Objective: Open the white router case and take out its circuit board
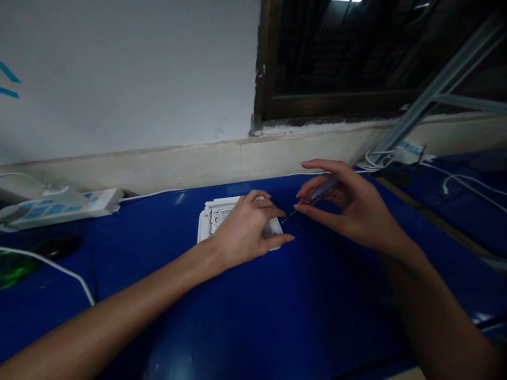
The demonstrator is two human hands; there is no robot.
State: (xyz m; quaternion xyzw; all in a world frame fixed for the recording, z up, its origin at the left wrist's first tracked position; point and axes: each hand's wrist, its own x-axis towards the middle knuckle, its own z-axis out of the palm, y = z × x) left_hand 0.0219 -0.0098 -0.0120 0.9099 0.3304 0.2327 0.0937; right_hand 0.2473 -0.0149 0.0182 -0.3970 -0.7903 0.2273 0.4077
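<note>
A white plastic casing point(205, 226) with rows of small holes lies flat on the blue table point(245, 311). My left hand point(247, 224) bends over it and holds its right end, thumb and forefinger apart at the edge; the hand hides the casing's middle. In my right hand point(352, 206) is a screwdriver point(322, 191) with a clear purplish handle and a red collar, gripped between thumb and fingers. Its thin shaft slants down to the left, and the tip is close to the casing's right edge beside my left forefinger. Whether the tip touches anything I cannot tell.
At the left stands a white power strip point(67, 207) with a plug in it, near a dark computer mouse point(57, 246) and a white cable point(51, 264). A metal frame point(431, 100) and another power strip point(412, 153) with cables are at the right. The wall point(178, 163) borders the table's back.
</note>
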